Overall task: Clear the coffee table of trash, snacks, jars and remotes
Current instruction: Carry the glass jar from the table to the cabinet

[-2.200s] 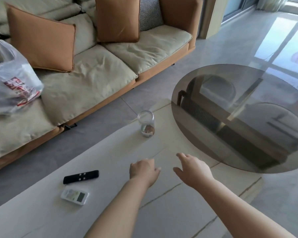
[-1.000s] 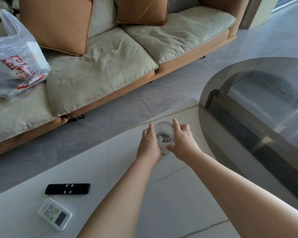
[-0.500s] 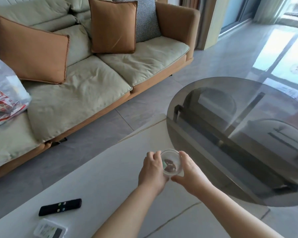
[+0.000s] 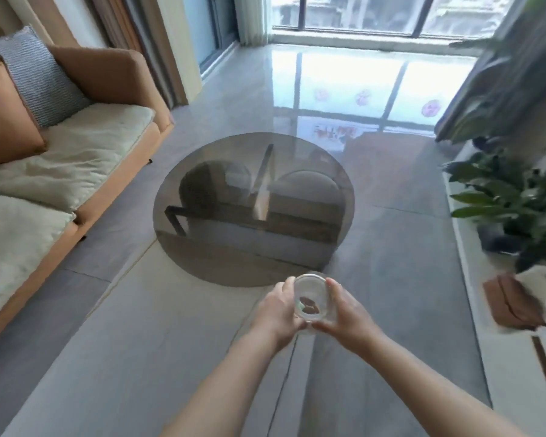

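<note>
In the lower middle of the frame, both hands hold a clear glass jar (image 4: 310, 301) between them. The left hand (image 4: 276, 312) presses on the left side of the jar, with its fingers curled around the glass. The right hand (image 4: 347, 310) presses on the right side, and its fingers wrap the glass in the same way. The jar is seen from above through its open mouth, and something small and brown lies at its bottom. It sits over the far end of the pale coffee table (image 4: 133, 342), but I cannot tell if it is lifted or touches the top.

Just beyond the jar, in the middle of the frame, there is a round table of dark glass (image 4: 252, 209), whose near edge overlaps the pale table.

At the left of the frame stands a sofa (image 4: 76, 146) with cream seat pads, an orange cushion (image 4: 4, 121) and a grey cushion (image 4: 41, 86). At the right edge there are green plants (image 4: 511, 197), blurred. At the top, a large window (image 4: 360, 14) throws light on the shiny floor (image 4: 391, 263).
</note>
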Motion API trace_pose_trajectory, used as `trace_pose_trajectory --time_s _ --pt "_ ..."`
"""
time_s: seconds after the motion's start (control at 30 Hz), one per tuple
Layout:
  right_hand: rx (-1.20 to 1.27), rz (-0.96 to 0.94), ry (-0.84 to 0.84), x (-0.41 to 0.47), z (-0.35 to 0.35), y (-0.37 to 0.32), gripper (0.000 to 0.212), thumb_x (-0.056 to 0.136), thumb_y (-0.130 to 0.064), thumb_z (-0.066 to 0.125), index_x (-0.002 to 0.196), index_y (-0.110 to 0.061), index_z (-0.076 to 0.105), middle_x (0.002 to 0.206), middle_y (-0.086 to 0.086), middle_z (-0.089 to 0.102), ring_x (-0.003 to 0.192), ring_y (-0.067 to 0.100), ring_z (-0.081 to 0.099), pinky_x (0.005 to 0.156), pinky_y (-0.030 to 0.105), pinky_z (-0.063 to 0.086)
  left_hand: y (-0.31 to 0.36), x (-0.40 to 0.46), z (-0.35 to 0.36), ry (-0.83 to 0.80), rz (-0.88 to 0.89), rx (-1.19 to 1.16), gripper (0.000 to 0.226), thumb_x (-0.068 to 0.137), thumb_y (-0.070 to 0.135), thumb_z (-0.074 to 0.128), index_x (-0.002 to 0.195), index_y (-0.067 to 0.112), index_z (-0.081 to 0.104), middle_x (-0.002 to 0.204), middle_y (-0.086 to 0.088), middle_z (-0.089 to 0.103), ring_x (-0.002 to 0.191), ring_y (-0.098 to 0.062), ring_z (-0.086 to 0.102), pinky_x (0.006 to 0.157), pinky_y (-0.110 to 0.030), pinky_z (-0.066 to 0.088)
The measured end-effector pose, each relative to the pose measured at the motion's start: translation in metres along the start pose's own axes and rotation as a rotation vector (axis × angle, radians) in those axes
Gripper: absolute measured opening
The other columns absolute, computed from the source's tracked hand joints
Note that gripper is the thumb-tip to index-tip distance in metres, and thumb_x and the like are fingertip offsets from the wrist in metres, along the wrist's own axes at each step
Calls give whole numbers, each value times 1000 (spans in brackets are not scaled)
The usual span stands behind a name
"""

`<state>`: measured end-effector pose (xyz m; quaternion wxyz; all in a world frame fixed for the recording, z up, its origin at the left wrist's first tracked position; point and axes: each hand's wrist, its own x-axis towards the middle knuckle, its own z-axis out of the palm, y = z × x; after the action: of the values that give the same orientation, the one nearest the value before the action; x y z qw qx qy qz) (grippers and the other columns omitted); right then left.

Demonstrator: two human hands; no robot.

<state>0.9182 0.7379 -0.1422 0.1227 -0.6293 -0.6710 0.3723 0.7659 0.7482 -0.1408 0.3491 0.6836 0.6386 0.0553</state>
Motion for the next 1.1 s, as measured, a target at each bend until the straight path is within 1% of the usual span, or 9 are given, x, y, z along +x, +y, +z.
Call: trace_pose_trajectory --time_s 0.07,0.17,0.33,0.47,0.7,0.8,0.9,1.0,1.1 --pt "24 85 47 -26 -20 30 91 76 -32 75 146 -13 21 149 2 35 137 15 34 105 17 26 33 0 23 -58 74 29 79 79 31 73 143 13 30 138 -6 45 128 -23 45 102 -32 39" --pt "75 194 90 -66 -41 68 92 78 -32 73 148 -11 18 151 5 33 139 17 33 106 19 25 73 -4 58 -122 149 90 90 77 39 73 148 15 23 145 -2 40 132 -18 43 103 -30 39" --pt "130 379 194 -145 -69 145 93 79 -37 71 149 -14 14 154 4 29 139 19 33 110 27 29 149 -19 133 -235 260 165 90 71 49 74 143 19 29 139 1 46 122 -18 50 94 -33 46" --pt "172 469 270 -207 -79 196 94 80 -37 70 150 -16 11 154 3 32 135 22 40 104 26 32 195 -41 187 -310 357 193 92 70 53 75 143 23 29 134 2 49 116 -21 55 94 -36 47" --pt "267 601 395 -304 -95 261 91 80 -32 71 148 -12 15 153 7 30 139 19 32 106 21 26 275 -88 264 -427 515 294 88 73 41 77 143 20 29 134 -2 50 113 -23 58 93 -38 48" --pt "322 646 446 -338 -101 283 91 78 -30 73 148 -13 17 150 10 33 138 20 33 110 26 28 303 -105 291 -454 560 306 87 73 37 78 144 21 29 135 -3 50 113 -24 59 93 -39 49" --pt "368 674 519 -371 -106 300 90 75 -30 76 146 -14 23 144 10 41 133 20 40 107 25 33 327 -123 316 -465 613 333 88 74 35 78 145 20 28 136 -3 50 113 -24 59 92 -39 50" --pt "404 727 568 -405 -107 315 89 73 -32 77 144 -15 26 142 8 45 131 20 42 106 30 37 348 -143 340 -501 672 368 84 74 34 77 143 20 31 134 -4 51 112 -26 59 91 -41 50" --pt "427 794 603 -438 -101 325 91 76 -33 75 147 -16 20 148 9 37 135 22 37 107 30 32 364 -162 362 -561 743 397 78 73 35 77 138 22 35 129 -3 54 107 -26 61 87 -41 51"
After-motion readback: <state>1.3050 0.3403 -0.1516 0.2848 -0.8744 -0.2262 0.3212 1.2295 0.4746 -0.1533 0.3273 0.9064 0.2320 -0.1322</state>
